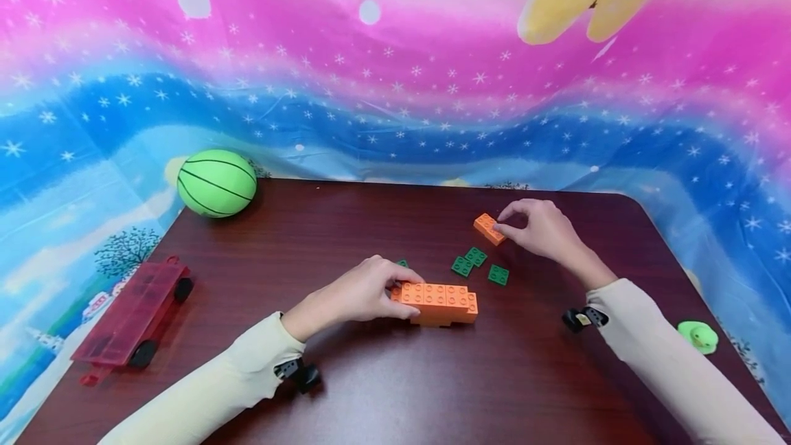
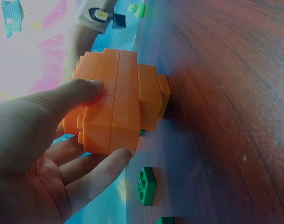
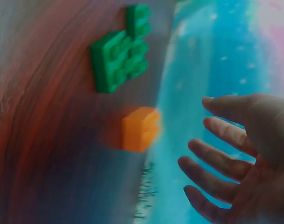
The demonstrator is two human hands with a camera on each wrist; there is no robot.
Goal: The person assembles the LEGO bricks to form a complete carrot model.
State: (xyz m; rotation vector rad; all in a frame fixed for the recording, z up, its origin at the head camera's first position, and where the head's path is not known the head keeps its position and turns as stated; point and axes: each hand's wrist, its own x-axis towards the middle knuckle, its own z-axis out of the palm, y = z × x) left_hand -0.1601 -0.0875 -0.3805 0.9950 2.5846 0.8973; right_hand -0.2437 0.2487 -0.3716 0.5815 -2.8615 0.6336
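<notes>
My left hand (image 1: 367,288) grips the left end of a block of joined orange toy bricks (image 1: 441,306), thumb on the near side and fingers on the far side. In the left wrist view, the brick block (image 2: 116,102) shows stacked layers, narrower toward the tabletop. Over at the back right, my right hand (image 1: 539,229) hovers by a loose orange brick (image 1: 487,228). From the right wrist view, its fingers (image 3: 216,179) are spread and bent a little, with a gap between them and the orange brick (image 3: 139,129).
Between the hands lie green bricks (image 1: 461,266), two close together and another green brick (image 1: 498,275) apart. One more green brick (image 1: 403,264) is partly hidden behind my left hand. A green ball (image 1: 217,184), a pink toy skateboard (image 1: 132,314) and a green rubber duck (image 1: 698,337) stand toward the table's sides.
</notes>
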